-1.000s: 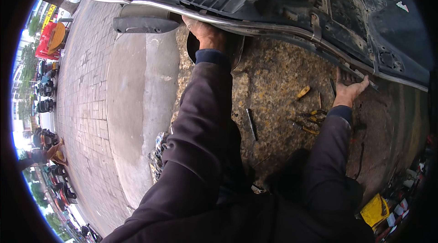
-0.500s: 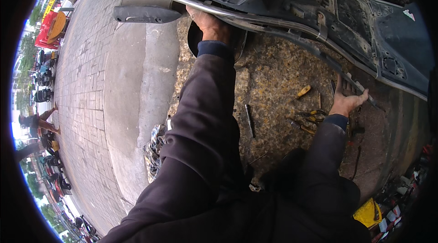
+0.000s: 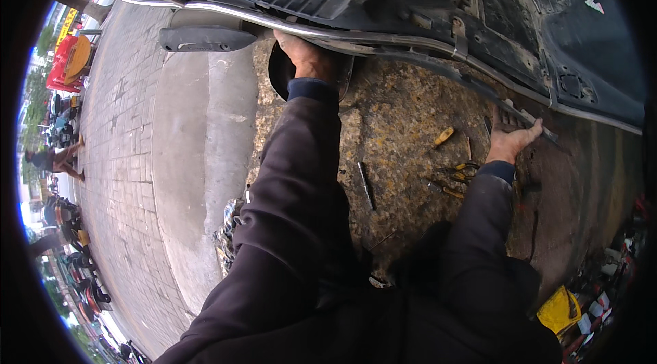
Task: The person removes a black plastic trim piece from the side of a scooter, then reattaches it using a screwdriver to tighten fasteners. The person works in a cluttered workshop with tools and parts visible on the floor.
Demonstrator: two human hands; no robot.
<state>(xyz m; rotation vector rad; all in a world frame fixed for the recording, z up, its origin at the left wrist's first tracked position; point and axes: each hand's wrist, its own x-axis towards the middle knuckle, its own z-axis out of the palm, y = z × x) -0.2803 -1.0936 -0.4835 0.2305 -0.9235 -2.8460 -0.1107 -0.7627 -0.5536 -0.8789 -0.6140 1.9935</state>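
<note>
Scene: While you crouch over stained, gritty pavement (image 3: 404, 118), a black plastic scooter body panel (image 3: 410, 1) with a chrome rail (image 3: 356, 37) along its lower edge spans the top of the view
Left hand: your left hand (image 3: 306, 56) is curled shut around the rail and the panel's edge, knuckles toward you, just above a dark round opening (image 3: 277, 76) in the ground
Right hand: your right hand (image 3: 510, 139) grips the lower right edge of the same panel, thumb up over the rim, fingers wrapped beneath it
Panel: tilted, high on the left and sloping down to the right, held off the ground between both hands; a grey passenger footrest (image 3: 205, 38) juts out beside your left hand
Tools: a yellow-handled screwdriver (image 3: 442, 137) lies between your arms; yellow-handled pliers (image 3: 462, 172) sit near your right sleeve; a dark metal rod (image 3: 365, 186) rests close to your left forearm
Surroundings: a smooth concrete kerb (image 3: 198, 159) and brick paving (image 3: 123, 124) run down the left; parked motorbikes (image 3: 65, 213) line the far left rim; a yellow container (image 3: 558, 309) sits at lower right
</note>
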